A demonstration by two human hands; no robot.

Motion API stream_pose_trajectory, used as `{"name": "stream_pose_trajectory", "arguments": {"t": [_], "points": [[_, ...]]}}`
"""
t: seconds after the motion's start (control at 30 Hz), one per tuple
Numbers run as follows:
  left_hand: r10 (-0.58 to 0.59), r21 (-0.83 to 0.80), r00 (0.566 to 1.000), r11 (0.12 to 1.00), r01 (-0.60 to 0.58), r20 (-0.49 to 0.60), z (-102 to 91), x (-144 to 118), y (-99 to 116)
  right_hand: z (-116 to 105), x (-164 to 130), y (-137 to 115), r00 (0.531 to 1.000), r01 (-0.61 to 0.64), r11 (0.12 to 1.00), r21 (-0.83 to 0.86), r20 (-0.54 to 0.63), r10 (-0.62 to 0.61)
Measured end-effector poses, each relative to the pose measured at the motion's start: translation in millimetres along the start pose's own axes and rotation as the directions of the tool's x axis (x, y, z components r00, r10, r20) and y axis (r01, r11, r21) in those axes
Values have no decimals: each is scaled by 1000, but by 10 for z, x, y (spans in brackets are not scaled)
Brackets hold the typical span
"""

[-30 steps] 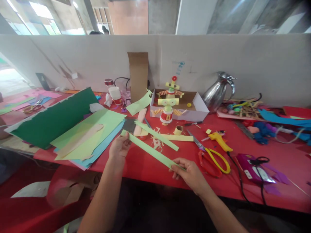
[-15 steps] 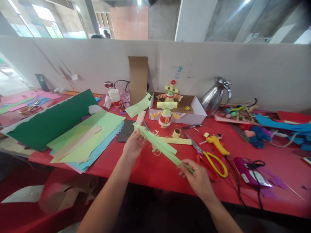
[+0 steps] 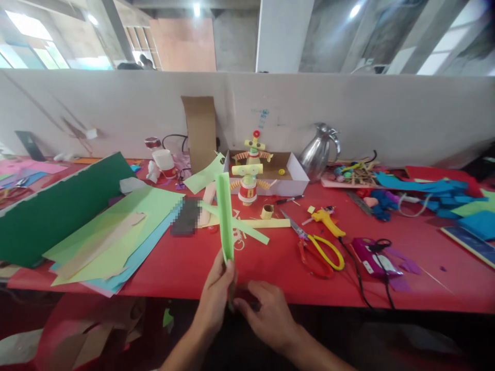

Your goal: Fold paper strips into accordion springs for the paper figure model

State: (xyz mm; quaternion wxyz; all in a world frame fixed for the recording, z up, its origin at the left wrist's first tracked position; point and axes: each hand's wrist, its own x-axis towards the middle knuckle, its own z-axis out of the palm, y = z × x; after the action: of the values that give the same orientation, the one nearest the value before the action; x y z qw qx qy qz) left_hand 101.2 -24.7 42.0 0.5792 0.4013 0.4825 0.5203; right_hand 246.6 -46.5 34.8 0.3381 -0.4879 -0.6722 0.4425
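Observation:
My left hand [image 3: 217, 288] is closed around the lower part of a light green paper strip [image 3: 225, 216], folded lengthwise into a channel and pointing up and away from me. My right hand [image 3: 273, 314] is at the strip's near end, thumb and forefinger apart. Whether its thumb touches the paper is hard to see. Beyond the strip, a flat green paper strip [image 3: 251, 232] lies across a pale yellow strip [image 3: 270, 223], with curled paper scraps near them. Two paper figures [image 3: 247, 191] with pleated arms stand behind, one before the other.
Yellow-handled scissors [image 3: 327, 252], a yellow glue gun [image 3: 328, 222] and a purple box [image 3: 373, 260] with black cords lie to the right. Stacked coloured paper [image 3: 154, 206] and a green board [image 3: 77, 206] are left. A metal jug [image 3: 320, 149] stands behind beside a white box [image 3: 297, 175].
The folded strip has swung from slanting across between both hands to pointing away from me. My left hand now grips its near part; my right hand has moved left and closer to me.

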Motion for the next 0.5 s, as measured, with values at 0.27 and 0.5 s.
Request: {"name": "stream_pose_trajectory", "arguments": {"t": [0.27,0.5], "points": [[30,655,882,658,-372,471,-538,383,487,-708,378,57,896,13,869,495,-391,209],[100,811,842,228,-538,530,-676,656,310,-660,432,386,910,-125,844,522,-279,307]]}}
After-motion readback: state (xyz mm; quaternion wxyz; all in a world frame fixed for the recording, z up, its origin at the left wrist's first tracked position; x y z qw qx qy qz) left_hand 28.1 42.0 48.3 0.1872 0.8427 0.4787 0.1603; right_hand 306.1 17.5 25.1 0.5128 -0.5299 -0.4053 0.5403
